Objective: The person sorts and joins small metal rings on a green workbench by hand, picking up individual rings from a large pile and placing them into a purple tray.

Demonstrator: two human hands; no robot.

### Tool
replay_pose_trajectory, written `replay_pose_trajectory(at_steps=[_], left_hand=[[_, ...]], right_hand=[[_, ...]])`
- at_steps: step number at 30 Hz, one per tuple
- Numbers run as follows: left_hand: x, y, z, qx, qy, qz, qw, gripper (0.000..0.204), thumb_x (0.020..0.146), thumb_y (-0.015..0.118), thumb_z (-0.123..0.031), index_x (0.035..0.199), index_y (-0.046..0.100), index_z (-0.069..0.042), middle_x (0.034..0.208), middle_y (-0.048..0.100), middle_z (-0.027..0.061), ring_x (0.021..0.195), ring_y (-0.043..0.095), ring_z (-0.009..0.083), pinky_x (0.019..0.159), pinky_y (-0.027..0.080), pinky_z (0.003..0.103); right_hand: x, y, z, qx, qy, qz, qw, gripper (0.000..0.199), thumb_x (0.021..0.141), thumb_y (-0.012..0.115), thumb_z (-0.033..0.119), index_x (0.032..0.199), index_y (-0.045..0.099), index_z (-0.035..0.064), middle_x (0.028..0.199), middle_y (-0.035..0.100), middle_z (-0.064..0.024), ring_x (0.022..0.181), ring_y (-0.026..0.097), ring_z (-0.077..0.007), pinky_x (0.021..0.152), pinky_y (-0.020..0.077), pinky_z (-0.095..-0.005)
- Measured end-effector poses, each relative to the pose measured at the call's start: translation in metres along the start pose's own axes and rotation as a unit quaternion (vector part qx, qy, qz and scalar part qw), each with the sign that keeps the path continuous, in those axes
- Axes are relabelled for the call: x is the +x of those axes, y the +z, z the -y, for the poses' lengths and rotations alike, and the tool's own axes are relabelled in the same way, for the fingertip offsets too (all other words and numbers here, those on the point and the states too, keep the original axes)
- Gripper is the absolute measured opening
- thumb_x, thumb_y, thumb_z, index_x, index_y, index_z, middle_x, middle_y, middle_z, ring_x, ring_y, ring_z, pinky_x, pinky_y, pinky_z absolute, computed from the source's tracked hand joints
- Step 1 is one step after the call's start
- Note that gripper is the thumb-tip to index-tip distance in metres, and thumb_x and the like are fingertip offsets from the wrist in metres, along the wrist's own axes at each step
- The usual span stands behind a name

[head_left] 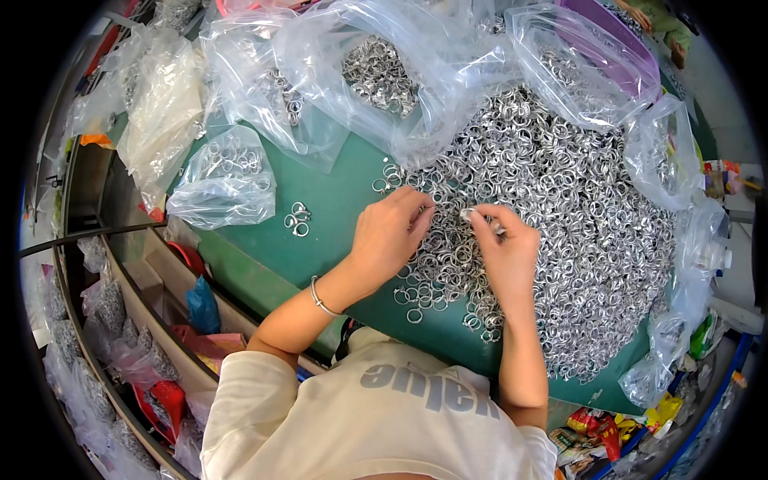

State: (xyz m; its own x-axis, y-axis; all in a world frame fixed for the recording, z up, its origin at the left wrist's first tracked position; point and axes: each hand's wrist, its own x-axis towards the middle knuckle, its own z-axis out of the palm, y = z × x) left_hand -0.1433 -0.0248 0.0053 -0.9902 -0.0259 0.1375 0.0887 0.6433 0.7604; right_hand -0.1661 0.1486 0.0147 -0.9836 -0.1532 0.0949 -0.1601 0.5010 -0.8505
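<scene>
A broad heap of small silver metal rings [572,232] covers the right part of the green table [320,180]. My left hand [390,232] is over the heap's left edge, thumb and fingertips pinched together; what they hold, if anything, is hidden. To its right, my right hand [510,248] pinches a small silver ring [466,214] between thumb and forefinger. More metal shows under its curled fingers, too small to make out. A few loose rings [298,219] lie apart on the green surface, left of my left hand.
Clear plastic bags [224,180] of metal parts line the table's left and far sides. A purple bin [620,40] stands at the far right. Open drawers [148,276] with bags are at the left. Another person's hand [640,18] shows at the top right.
</scene>
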Motion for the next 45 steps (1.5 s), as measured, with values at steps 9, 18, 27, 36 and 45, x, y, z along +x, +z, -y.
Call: replay_pose_trajectory(at_steps=[9,18,27,36,45], left_hand=[[-0.013,-0.009,-0.033,-0.201,-0.047,0.073,0.976,0.017,0.080,0.070,-0.005,0.096,0.064,-0.004,0.067,0.049,-0.0020,0.056,0.041,0.0070,0.051,0.036,0.024],[-0.036,-0.003,-0.079,-0.306,-0.056,0.135,0.941,0.008,0.080,0.070,-0.005,0.087,0.066,-0.001,0.071,0.055,-0.0018,0.058,0.042,0.0034,0.052,0.033,0.020],[-0.058,0.023,-0.129,-0.302,0.045,0.184,0.934,0.010,0.084,0.065,-0.004,0.093,0.067,-0.001,0.072,0.059,0.0000,0.060,0.048,0.0053,0.053,0.038,0.021],[-0.095,0.030,-0.286,-0.269,0.604,0.397,0.636,0.025,0.080,0.064,-0.006,0.105,0.066,-0.004,0.065,0.056,0.0013,0.046,0.049,0.0110,0.039,0.038,0.024],[-0.143,0.032,-0.348,-0.437,0.663,0.385,0.470,0.016,0.079,0.065,-0.024,0.074,0.057,-0.011,0.059,0.043,-0.0021,0.045,0.043,0.0122,0.040,0.035,0.025]], right_hand=[[-0.025,-0.030,0.005,0.616,0.335,0.085,0.708,0.012,0.094,0.055,0.015,0.092,0.060,0.0042,0.056,0.036,0.0058,0.047,0.030,-0.0039,0.043,0.0221,-0.0197],[-0.073,-0.052,0.021,0.613,0.310,0.063,0.724,0.013,0.096,0.052,0.015,0.090,0.057,0.0049,0.056,0.033,0.0066,0.047,0.030,-0.0038,0.043,0.0242,-0.0190],[-0.141,-0.096,0.004,0.609,0.223,-0.021,0.761,0.010,0.095,0.053,0.013,0.095,0.057,0.0040,0.058,0.035,0.0077,0.048,0.030,-0.0027,0.043,0.0230,-0.0188],[-0.270,-0.238,-0.099,0.268,0.120,-0.615,0.732,0.013,0.092,0.059,0.017,0.093,0.063,0.0050,0.054,0.038,0.0091,0.043,0.027,-0.0009,0.039,0.0177,-0.0202],[-0.384,-0.416,-0.282,-0.178,0.272,-0.755,0.570,0.026,0.079,0.069,0.029,0.088,0.072,0.0043,0.074,0.069,-0.0123,0.069,0.065,-0.0245,0.068,0.0489,-0.0379]])
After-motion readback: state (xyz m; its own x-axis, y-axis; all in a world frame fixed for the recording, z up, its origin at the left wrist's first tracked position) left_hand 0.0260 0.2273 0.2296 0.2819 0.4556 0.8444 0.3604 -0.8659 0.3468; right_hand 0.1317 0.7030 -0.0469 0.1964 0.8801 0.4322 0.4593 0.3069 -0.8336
